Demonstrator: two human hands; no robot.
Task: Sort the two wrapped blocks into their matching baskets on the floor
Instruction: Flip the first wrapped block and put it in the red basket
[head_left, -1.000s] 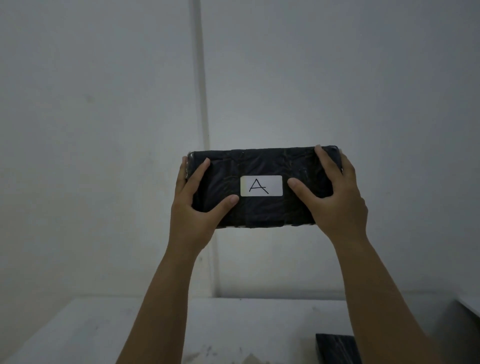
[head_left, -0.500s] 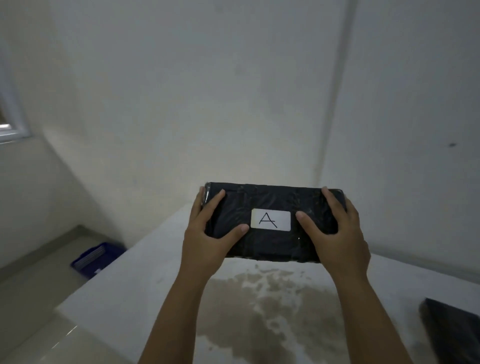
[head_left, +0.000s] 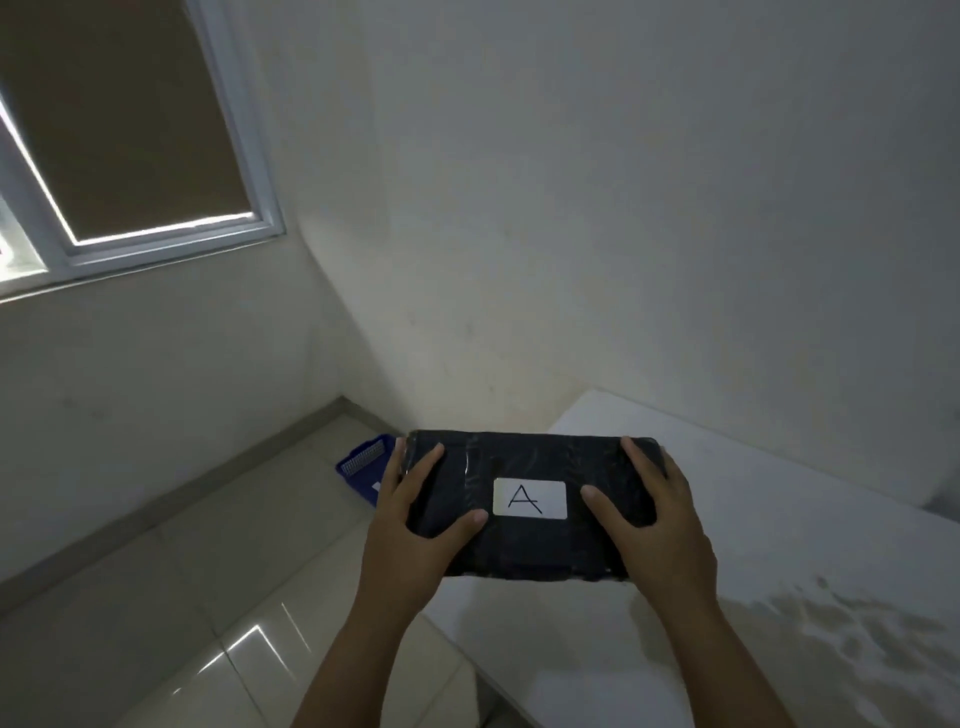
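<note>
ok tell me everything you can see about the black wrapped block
The black wrapped block is a long flat brick shape, covered in dark glossy film with wrinkles and tape seams. A white label on its upper face reads "A". It is held level in the air, lengthwise across the view, over the white table's edge. The left hand grips one end, the right hand the other, thumbs on top.

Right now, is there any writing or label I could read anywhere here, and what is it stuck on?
"A" - handwritten in black on a white sticker on the face of the black wrapped block, which the left hand and right hand grip at its two ends.
The blue basket on the floor shows a small white patch, perhaps a label, but it is too small and mostly hidden to read.
</note>
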